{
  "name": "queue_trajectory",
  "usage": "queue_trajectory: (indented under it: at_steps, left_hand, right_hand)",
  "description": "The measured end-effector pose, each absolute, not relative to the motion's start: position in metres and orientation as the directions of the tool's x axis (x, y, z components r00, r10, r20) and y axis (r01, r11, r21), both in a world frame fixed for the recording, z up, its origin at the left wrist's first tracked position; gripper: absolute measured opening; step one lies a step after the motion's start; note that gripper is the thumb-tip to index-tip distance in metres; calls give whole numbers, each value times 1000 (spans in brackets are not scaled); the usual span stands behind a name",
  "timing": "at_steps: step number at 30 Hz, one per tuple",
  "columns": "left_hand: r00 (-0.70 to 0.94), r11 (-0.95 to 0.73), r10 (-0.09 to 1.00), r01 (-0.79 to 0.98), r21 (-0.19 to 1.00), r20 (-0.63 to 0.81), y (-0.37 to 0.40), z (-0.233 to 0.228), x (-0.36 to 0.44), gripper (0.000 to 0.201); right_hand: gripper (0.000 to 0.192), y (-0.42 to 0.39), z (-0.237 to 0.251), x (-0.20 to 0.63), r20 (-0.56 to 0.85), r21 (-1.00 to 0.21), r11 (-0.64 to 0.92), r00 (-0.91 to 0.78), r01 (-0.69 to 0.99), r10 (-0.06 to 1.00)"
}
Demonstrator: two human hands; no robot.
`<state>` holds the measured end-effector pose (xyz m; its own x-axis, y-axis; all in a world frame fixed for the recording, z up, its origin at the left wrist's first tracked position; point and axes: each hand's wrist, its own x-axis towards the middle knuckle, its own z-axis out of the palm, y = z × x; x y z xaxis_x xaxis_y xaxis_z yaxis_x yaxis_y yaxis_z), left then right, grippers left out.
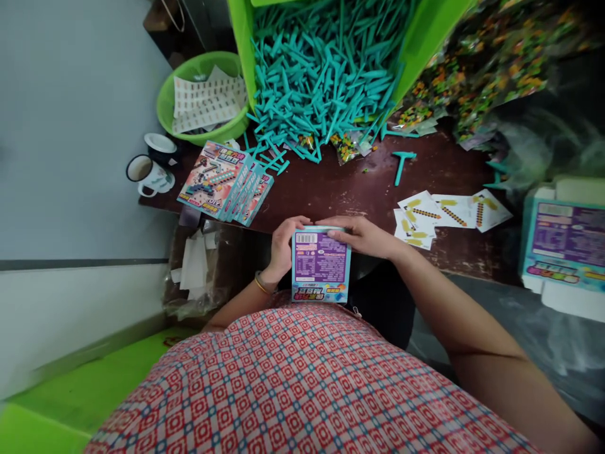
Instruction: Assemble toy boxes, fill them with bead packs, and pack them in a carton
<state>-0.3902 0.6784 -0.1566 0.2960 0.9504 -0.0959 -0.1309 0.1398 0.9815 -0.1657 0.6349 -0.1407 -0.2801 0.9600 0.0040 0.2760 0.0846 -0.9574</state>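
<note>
Purple box (321, 265) near edge of table (350, 189), gripped by left hand (283, 246) and right hand (362, 236), fingers curled over far flap; best pressed square.

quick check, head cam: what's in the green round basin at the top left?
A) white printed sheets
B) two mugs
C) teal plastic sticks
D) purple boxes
A: the green basin holds white printed sheets; the teal sticks are piled in the green bin beside it, and the mugs stand below the basin at the table edge.
</note>
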Motion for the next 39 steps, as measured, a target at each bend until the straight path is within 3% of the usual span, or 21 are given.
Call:
queue_trajectory:
  at_steps: [4,7,10,14,16,19,22,24,26,28,30,32,34,36,39]
  left_hand:
    - [249,-17,968,-52,999,29,668,-172,-405,34]
    - [252,-22,968,-9,1000,23,665,-185,-414,42]
    - [269,1,963,7,1000,-3,669,-185,-415,40]
    - [256,-157,953,-48,986,164,689,-162,-406,31]
    - [220,-286,931,-61,956,292,703,-149,-401,30]
    - [127,-467,877,-4,884,464,722,-141,-396,32]
    - [214,-568,817,147,810,535,733,-150,-390,35]
    - [396,-626,763,257,736,510,733,-162,-383,36]
    - [579,-690,689,343,637,435,727,-177,-374,36]
    - [718,-756,604,378,534,347,716,-190,-361,42]
    - [819,-816,512,369,445,260,702,-201,-345,60]
    - [874,-848,448,350,397,186,692,-209,-328,78]
    - [882,-839,448,359,408,146,687,-216,-311,81]
    - [864,-809,481,371,456,150,688,-220,-300,69]
    - [823,-787,509,325,525,252,693,-214,-301,47]
  right_hand:
    - [35,616,-164,-182,149,-947,126,56,295,987]
    - [29,603,-187,-205,140,-971,84,246,224,959]
    - [37,595,-196,-221,90,-987,42,318,155,944]
    - [62,591,-166,-218,-26,-998,-39,241,52,970]
    - [58,593,-140,-213,43,-984,-5,269,178,962]
    - [66,607,-118,-215,318,-833,91,338,545,886]
    - [69,626,-139,-215,381,-666,194,104,720,919]
    - [58,634,-168,-198,313,-637,187,29,748,949]
    - [50,629,-194,-166,253,-606,-18,215,796,943]
    - [51,609,-215,-133,200,-516,-341,498,786,844]
    - [59,577,-229,-117,129,-408,-490,580,771,804]
    - [64,541,-240,-121,60,-364,-398,448,842,892]
    - [60,510,-250,-136,57,-388,-243,286,889,957]
    - [51,490,-256,-146,94,-437,-181,245,881,965]
    - [45,484,-261,-135,142,-518,-211,326,829,935]
